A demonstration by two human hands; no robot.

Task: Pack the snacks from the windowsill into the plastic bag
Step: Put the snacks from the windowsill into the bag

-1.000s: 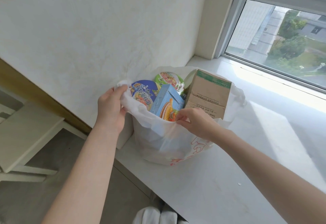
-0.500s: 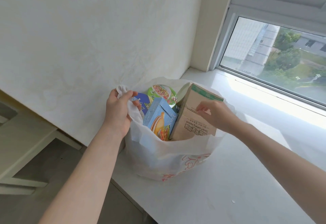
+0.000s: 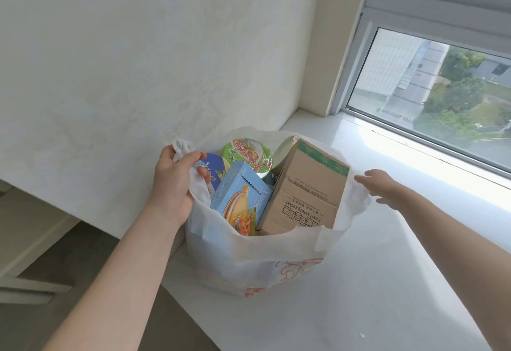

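Observation:
A white plastic bag (image 3: 257, 262) with red print stands open on the white windowsill (image 3: 387, 281). Inside it are a brown cardboard box (image 3: 307, 193), a light-blue snack box (image 3: 239, 198), a green-lidded noodle cup (image 3: 247, 154) and a blue-lidded cup (image 3: 214, 168). My left hand (image 3: 174, 182) grips the bag's left handle and rim. My right hand (image 3: 380, 184) hovers at the bag's right edge with fingers spread, holding nothing; whether it touches the plastic is unclear.
A white wall rises behind the bag. The window (image 3: 431, 93) runs along the sill's far right. A pale wooden piece of furniture (image 3: 25, 240) stands on the floor at lower left, below the sill's edge.
My right hand has left the top of the brown box and moved right to the bag's right edge. The left hand keeps its grip on the handle.

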